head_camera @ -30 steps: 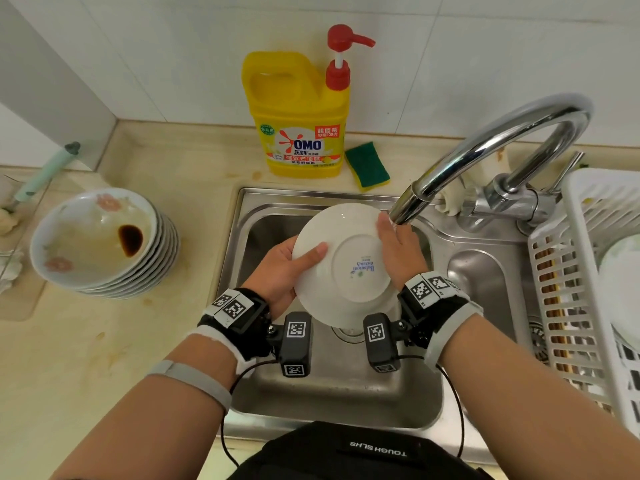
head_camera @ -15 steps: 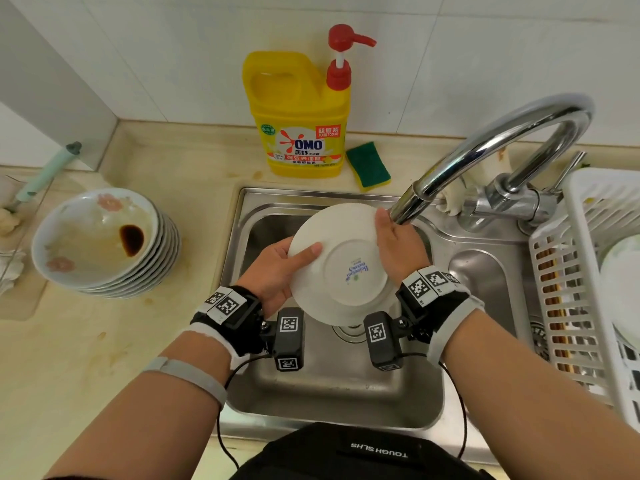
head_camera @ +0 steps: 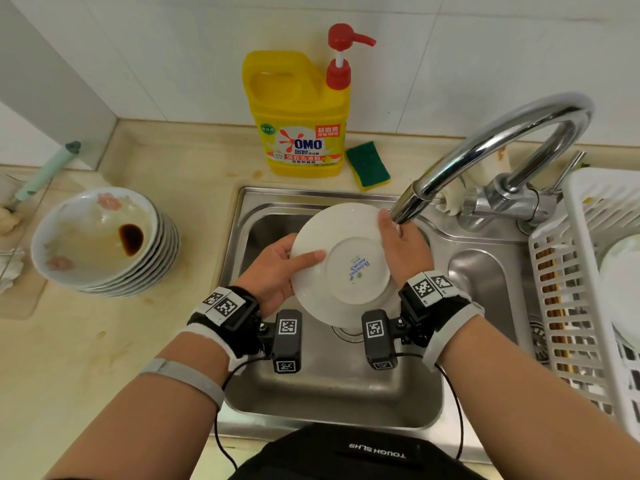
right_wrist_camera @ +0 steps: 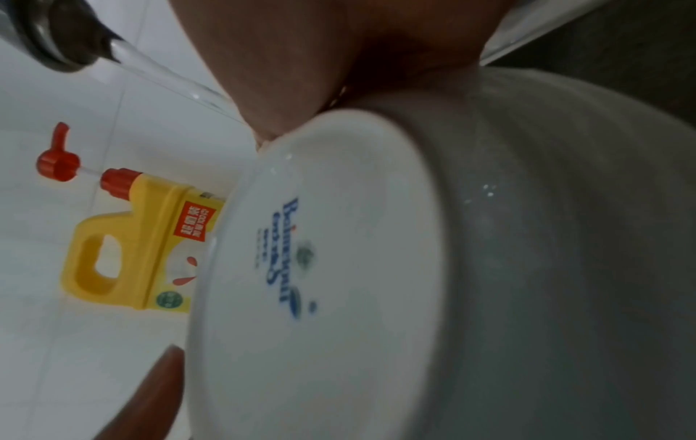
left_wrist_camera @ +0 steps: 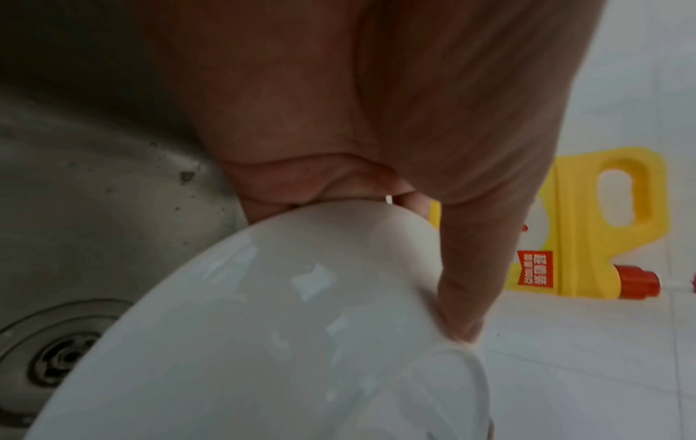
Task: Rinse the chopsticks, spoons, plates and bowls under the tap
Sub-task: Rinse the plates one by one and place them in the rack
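Both hands have turned the plate [head_camera: 343, 263] slightly; left hand [head_camera: 277, 271] and right hand [head_camera: 403, 249] clasp opposite rims. Wet, slippery, breakable: hold by edges.

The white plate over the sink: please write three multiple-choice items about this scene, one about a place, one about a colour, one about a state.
1. Where does the stack of dirty bowls stand?
A. on the counter left of the sink
B. inside the white rack
C. under the tap
2. What colour is the pump on the yellow detergent bottle?
A. green
B. red
C. white
3. How is the white plate held?
A. by the left hand alone
B. it lies flat in the sink
C. by both hands, underside toward the camera

Answers: 1 A, the stack of dirty bowls stands on the counter left of the sink. 2 B, the pump on the detergent bottle is red. 3 C, the left hand and right hand grip the white plate, its printed base showing.
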The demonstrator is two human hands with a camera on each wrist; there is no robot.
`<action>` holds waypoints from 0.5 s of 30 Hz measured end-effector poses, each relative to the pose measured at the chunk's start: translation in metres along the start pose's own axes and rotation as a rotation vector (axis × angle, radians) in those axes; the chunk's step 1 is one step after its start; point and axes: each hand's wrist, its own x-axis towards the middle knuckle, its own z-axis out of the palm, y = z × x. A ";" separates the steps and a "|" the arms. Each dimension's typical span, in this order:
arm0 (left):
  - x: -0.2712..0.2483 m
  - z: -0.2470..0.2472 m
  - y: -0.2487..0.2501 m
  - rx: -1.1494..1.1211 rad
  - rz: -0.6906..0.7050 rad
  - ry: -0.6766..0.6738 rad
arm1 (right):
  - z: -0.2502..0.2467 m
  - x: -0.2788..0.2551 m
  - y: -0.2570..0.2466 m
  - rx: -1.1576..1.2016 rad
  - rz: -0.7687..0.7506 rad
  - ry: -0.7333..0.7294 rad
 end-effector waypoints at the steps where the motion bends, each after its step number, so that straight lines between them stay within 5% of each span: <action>1: 0.000 0.000 0.002 0.013 0.011 0.002 | 0.000 0.000 -0.002 -0.024 -0.030 -0.002; 7: -0.001 0.001 0.006 -0.039 0.040 0.014 | -0.004 0.000 -0.005 0.020 -0.110 0.009; 12: -0.001 -0.003 -0.003 -0.173 0.027 0.041 | 0.001 -0.006 -0.003 0.123 0.091 -0.066; 15: 0.002 -0.004 -0.003 -0.183 0.041 0.072 | 0.002 -0.009 -0.003 0.168 0.083 -0.074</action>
